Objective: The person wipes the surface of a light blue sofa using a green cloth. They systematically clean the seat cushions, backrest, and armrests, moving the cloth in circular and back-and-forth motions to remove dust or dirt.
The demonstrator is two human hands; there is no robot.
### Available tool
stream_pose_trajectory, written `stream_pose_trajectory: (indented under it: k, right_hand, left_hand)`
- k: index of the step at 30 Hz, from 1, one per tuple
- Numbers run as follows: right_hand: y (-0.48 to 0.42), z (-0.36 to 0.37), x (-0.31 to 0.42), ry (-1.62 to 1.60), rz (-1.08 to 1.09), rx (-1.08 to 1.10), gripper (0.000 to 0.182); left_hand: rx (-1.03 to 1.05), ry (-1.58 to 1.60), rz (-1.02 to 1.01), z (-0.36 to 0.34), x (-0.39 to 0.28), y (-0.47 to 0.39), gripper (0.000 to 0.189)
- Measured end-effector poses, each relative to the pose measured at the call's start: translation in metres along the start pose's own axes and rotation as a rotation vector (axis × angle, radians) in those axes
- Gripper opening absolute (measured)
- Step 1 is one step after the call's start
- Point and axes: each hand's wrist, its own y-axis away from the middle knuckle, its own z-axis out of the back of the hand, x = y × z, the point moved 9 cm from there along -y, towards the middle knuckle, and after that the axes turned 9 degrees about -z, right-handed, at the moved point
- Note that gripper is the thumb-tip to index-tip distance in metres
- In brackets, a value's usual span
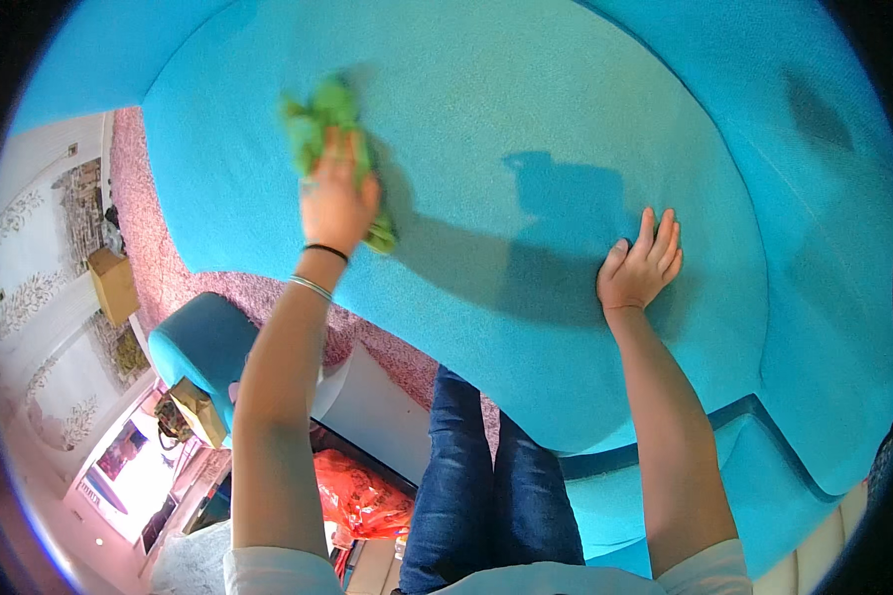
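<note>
My left hand [336, 201] lies over a crumpled green cloth [333, 104] on the turquoise upholstered seat [454, 97] of a sofa. Hand and cloth are slightly blurred, and part of the cloth is hidden beneath the palm and fingers. A black band and a light bracelet circle that wrist. Farther right, my right hand [636, 260] rests on the same seat with its thumb apart from the fingers, holding nothing. Shadows of my arm and head fall across the fabric between the two hands.
The sofa's raised turquoise side [826, 186] curves along the right. Pink carpet [152, 216] borders the seat at left, with a turquoise stool [201, 335] and a cardboard box [113, 285] there. A red plastic bag [361, 494] lies near my legs [484, 483].
</note>
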Motion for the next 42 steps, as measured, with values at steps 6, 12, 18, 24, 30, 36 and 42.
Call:
stream_pose_trajectory:
  k: [6, 12, 18, 24, 30, 36, 42]
  right_hand:
    - [0.006, -0.008, -0.003, 0.036, 0.007, 0.015, 0.054]
    - [0.005, -0.012, -0.008, 0.013, 0.026, -0.043, 0.056]
    - [0.006, -0.023, -0.003, 0.064, -0.019, -0.055, 0.06]
    - [0.005, -0.008, -0.007, -0.04, -0.006, -0.095, 0.053]
    - [0.004, -0.008, 0.005, -0.075, -0.001, -0.097, 0.051]
    - [0.007, -0.014, -0.004, -0.023, -0.017, -0.108, 0.051]
    - [0.009, -0.017, -0.002, 0.009, -0.022, -0.104, 0.052]
  left_hand:
    - [-0.209, 0.045, 0.349, -0.013, 0.01, -0.023, 0.058]
    - [0.041, 0.401, -0.201, -0.004, -0.204, -0.085, 0.06]
    - [-0.182, 0.518, -0.632, -0.001, -0.35, -0.061, 0.05]
    - [0.044, 0.391, -0.399, 0.008, -0.214, -0.101, 0.067]
    - [-0.347, 0.106, 0.2, 0.023, 0.031, -0.132, 0.079]
    - [-0.37, 0.188, 0.264, 0.003, -0.003, -0.201, 0.052]
    - [-0.402, 0.133, -0.206, 0.005, -0.186, -0.233, 0.04]
